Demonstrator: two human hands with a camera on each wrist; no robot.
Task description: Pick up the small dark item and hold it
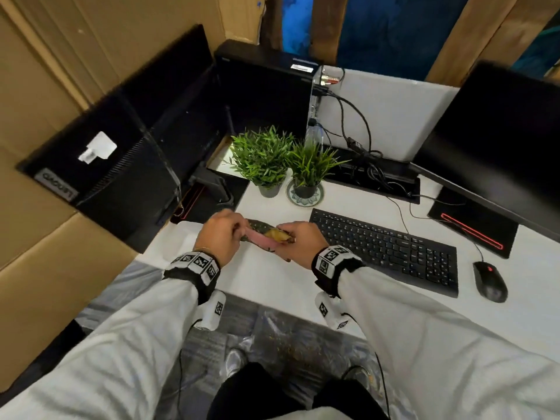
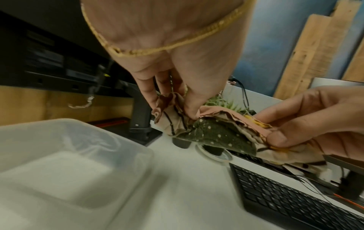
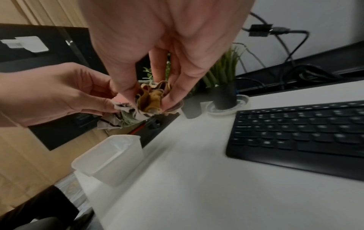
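Both hands hold a small bundle of cloth pieces (image 1: 266, 236) above the white desk (image 1: 272, 277), in front of the two plants. The bundle (image 2: 216, 132) mixes pink, yellow, striped beige and dark green dotted fabric. My left hand (image 1: 219, 234) pinches its left end between thumb and fingers (image 2: 189, 109). My right hand (image 1: 298, 241) pinches the right end, where the folded yellow and pink layers (image 3: 150, 99) show between thumb and fingers. In the right wrist view the left hand (image 3: 59, 96) grips the crumpled striped end.
A translucent plastic tub (image 2: 65, 163) stands on the desk's left edge (image 3: 110, 157). Two potted plants (image 1: 281, 162) stand behind the hands, one on a coaster. A black keyboard (image 1: 385, 250), a mouse (image 1: 489, 281), monitors, a computer tower and cables fill the right and back. Cardboard lines the left.
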